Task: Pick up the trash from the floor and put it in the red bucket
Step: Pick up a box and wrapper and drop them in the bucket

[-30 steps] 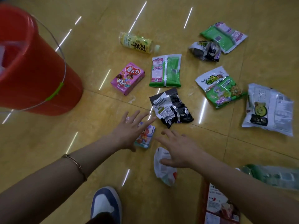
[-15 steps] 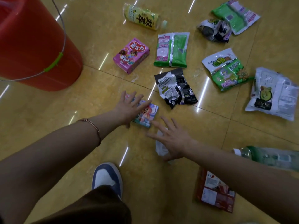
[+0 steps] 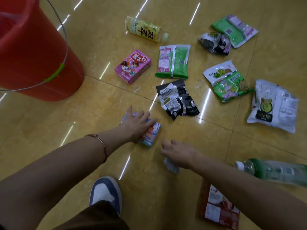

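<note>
Crowding the floor [image 3: 49, 122], black wrapper [image 3: 177, 100], pink box [image 3: 132, 66], yellow bottle [image 3: 144, 31], red bucket [image 3: 33, 55]

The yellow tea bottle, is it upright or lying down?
Lying down: the yellow tea bottle rests lengthwise on the floor, its cap pointing right.

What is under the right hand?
A crumpled white wrapper; only its near edge shows below the right hand. The rest is covered, so whether the hand grips it cannot be seen.
</note>
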